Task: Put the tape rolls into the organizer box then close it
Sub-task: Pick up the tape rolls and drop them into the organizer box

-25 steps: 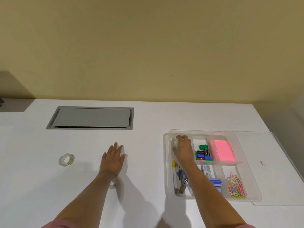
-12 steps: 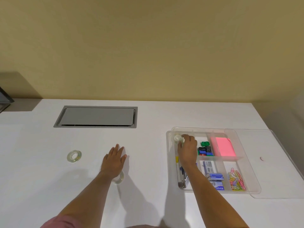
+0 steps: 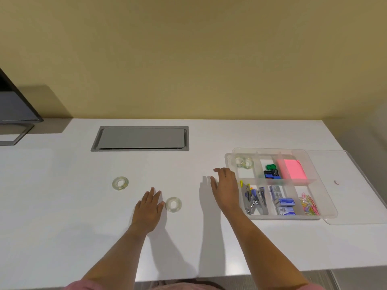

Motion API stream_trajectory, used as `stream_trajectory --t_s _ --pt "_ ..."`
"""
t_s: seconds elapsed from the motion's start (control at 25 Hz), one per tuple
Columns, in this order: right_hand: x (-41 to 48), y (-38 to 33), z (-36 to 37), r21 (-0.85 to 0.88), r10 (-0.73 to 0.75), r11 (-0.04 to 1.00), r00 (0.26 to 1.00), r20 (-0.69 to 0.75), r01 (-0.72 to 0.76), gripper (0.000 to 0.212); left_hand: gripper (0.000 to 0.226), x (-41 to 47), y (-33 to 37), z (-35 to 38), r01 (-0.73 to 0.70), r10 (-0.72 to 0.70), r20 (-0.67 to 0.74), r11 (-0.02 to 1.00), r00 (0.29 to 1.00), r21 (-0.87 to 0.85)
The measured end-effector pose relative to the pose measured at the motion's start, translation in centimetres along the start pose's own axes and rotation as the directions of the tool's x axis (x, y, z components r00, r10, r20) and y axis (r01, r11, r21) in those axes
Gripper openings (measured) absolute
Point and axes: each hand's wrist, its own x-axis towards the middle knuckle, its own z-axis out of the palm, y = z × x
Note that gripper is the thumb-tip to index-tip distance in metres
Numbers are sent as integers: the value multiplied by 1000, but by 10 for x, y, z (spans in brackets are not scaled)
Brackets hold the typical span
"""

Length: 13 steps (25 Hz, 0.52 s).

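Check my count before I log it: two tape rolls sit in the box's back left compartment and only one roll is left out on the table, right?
Not quite. The head view shows two tape rolls in the box, but two remain on the table: one beside the left hand, another farther left.

Bare forearms, pink sleeves (image 3: 79, 286), ring on right-hand fingers (image 3: 224, 176).

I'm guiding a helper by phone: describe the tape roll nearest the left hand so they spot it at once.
Start at the grey hatch set into the white desk and come toward the near edge. The tape roll lies flat beside the left hand. Unlike the other loose roll further left, it nearly touches the fingertips.
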Motion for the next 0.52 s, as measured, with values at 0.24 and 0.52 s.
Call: stream_trajectory --t_s 0.24,0.52 --pt "-56 -47 34 -46 19 999 917 398 -1 53 62 -28 -30 2 -12 11 12 1000 1000 24" --pt "-75 -91 60 -89 -8 994 833 553 68 68 101 -45 -57 9 -62 62 3 997 998 43"
